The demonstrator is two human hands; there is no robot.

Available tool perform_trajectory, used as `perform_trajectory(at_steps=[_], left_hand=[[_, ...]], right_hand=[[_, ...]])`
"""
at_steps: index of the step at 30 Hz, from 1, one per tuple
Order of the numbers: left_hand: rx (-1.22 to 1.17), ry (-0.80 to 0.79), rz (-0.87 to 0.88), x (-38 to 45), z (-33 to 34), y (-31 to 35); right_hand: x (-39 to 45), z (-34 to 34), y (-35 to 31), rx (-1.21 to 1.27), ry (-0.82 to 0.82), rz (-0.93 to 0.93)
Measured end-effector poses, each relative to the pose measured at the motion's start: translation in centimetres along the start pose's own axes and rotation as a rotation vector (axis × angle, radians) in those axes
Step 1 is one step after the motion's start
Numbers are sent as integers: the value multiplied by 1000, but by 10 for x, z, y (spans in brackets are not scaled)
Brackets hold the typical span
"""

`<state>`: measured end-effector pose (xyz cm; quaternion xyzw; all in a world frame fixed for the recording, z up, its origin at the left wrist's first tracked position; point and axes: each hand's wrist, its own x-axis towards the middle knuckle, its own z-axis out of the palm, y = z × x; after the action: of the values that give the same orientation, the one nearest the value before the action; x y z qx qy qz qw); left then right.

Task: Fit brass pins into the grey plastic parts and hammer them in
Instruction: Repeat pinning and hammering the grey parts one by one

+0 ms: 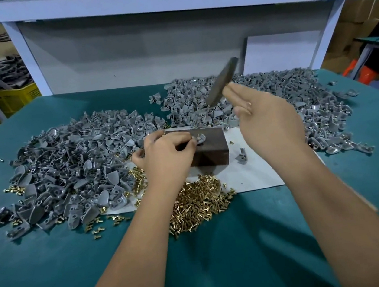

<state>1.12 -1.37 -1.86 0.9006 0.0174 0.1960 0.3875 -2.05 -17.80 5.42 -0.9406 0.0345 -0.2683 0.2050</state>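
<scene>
A dark metal block (211, 150) sits at the table's middle on a white sheet (255, 170). On top of the block lies one grey plastic part (200, 138) with a pin standing in it. My left hand (168, 153) pinches that part at its left side. My right hand (267, 117) holds a hammer (222, 81) raised above and behind the block, its head blurred. A heap of brass pins (201, 202) lies just in front of the block.
A large pile of grey parts (65, 170) covers the left of the green table (55, 271); another pile (286, 95) spreads behind and right. One loose part (241, 156) lies right of the block. A white board (282, 50) leans at the back.
</scene>
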Motion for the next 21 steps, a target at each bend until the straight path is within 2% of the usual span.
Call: perform_trajectory(at_steps=[5,11,14,16,19,21], left_hand=[[-101,-70,-31,1,-3,3],[-163,-77,-37,1,-5,5],[-160,-76,-30,0,-6,4],[-140,-69,-15,0,-6,4],[-83,-35,19,0,-4,3],[-52,-18,48,-1,-4,2]], right_hand=[[-6,24,32,15,-36,195],[-9,38,52,-122,-170,278],[-9,40,47,-236,-47,179],[-8,41,35,-96,27,100],[-7,48,9,243,-104,-1],[-8,55,-5,266,-205,-86]])
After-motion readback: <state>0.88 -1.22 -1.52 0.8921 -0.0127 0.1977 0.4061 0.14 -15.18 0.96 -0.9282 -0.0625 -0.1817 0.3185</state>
